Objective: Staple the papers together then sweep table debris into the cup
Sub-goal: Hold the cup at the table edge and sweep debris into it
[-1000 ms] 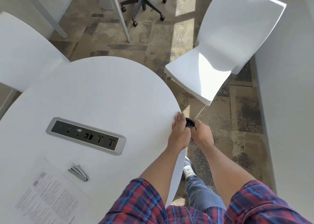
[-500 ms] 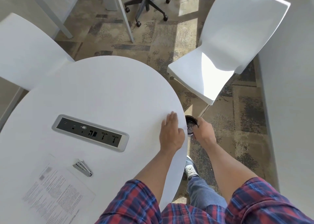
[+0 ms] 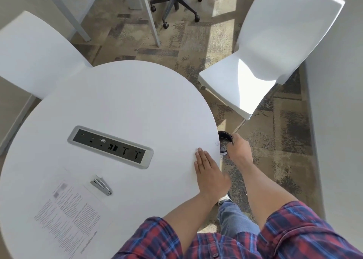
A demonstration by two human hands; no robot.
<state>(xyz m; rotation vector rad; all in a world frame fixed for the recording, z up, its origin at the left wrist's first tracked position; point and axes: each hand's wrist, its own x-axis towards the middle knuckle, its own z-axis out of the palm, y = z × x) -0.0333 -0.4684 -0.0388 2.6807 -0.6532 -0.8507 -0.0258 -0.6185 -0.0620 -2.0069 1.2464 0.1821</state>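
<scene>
Print on the papers point(image 3: 66, 217) too blurred to read, lower corner cut off by the frame's bottom edge. Near side of the cup point(image 3: 224, 140) hidden behind the table point(image 3: 137, 93) rim and the right hand point(image 3: 238, 150). Specks inside too small to identify. Stapler point(image 3: 102, 185) detail unclear.

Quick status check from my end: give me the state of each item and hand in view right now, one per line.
Papers: flat on the table, printed side up.
Stapler: lying closed on the papers' top corner, untouched.
Cup: held just past the table's edge, mouth up, bits inside.
Left hand: flat on the table, fingers together, near the edge.
Right hand: gripping the cup.
Socket panel: nothing plugged in.
</scene>
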